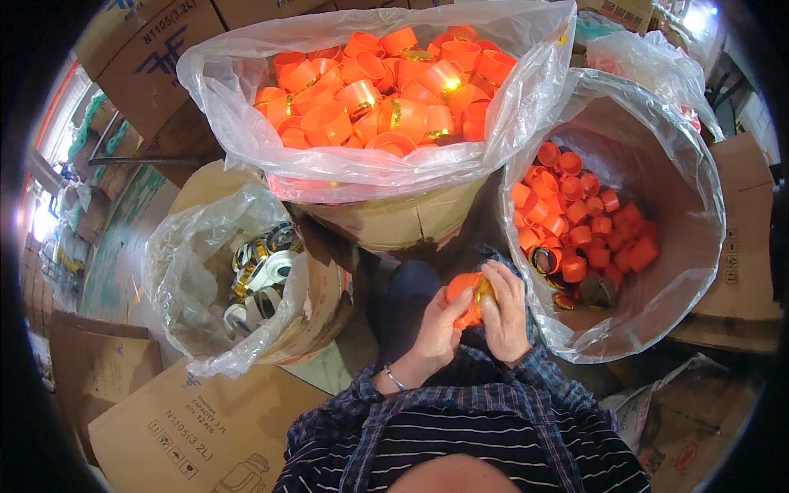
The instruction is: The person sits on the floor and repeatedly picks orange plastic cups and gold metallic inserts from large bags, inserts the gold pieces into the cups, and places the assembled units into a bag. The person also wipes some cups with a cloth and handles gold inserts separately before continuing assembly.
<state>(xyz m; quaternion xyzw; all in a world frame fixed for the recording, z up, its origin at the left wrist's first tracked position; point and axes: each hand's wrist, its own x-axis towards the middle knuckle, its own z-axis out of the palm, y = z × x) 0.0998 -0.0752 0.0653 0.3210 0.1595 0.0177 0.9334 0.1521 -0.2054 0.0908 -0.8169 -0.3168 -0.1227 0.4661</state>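
Observation:
In front of my lap I hold an orange plastic cup (462, 287) with a shiny gold band. My left hand (436, 330) wraps round its left side, the thumb pressed on it. My right hand (507, 316) grips the other side, with its fingers over the gold part. Beyond my hands stands a big drum lined with clear plastic (345, 185), heaped with orange cups (403, 119), many with gold bands. To the right, a second lined drum (657, 304) holds more orange cups (579, 209) and a few dark and gold pieces.
A smaller lined drum (177, 283) at the left contains white, black and gold parts (271, 271). A flat cardboard box (197, 423) lies at the lower left. More cartons (140, 62) stack behind it, and a cardboard sheet (735, 238) stands at the right.

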